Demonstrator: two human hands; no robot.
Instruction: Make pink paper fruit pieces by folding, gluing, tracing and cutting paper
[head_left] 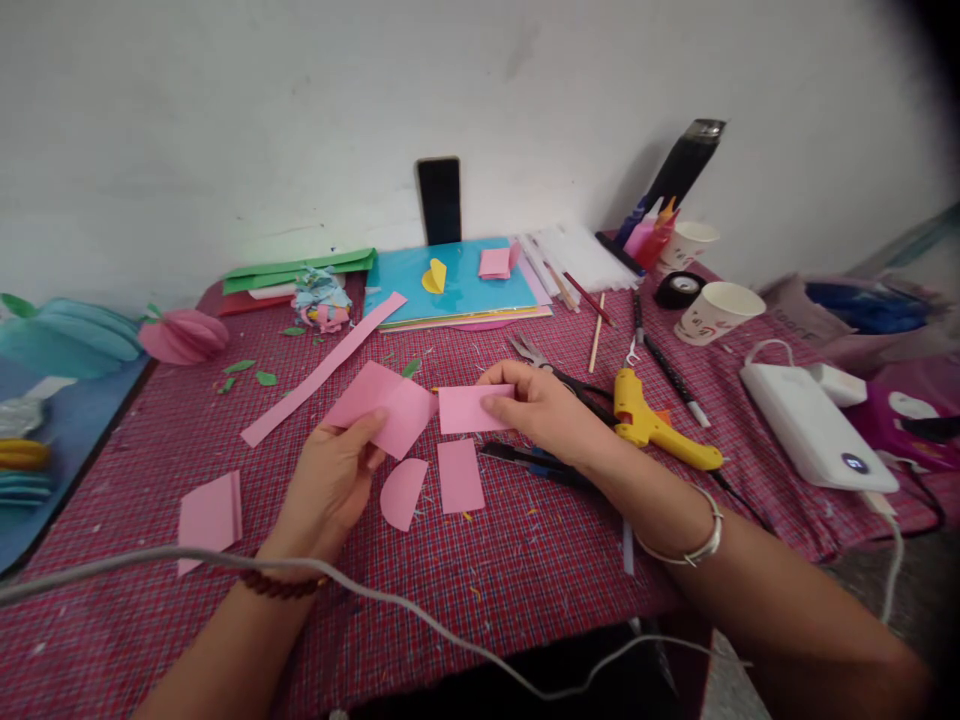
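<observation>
My left hand pinches a pink paper piece with a rounded edge, held just above the red checked tablecloth. My right hand grips a folded pink paper rectangle by its right end, close beside the left piece. Under the hands lie a pink half-round cutout and a small pink rectangle. A long pink paper strip runs diagonally behind my left hand.
Scissors, a yellow glue gun and a black cutter lie right of my hand. Coloured paper sheets, a phone, paper cups, tape and a white power bank surround. A cable crosses in front.
</observation>
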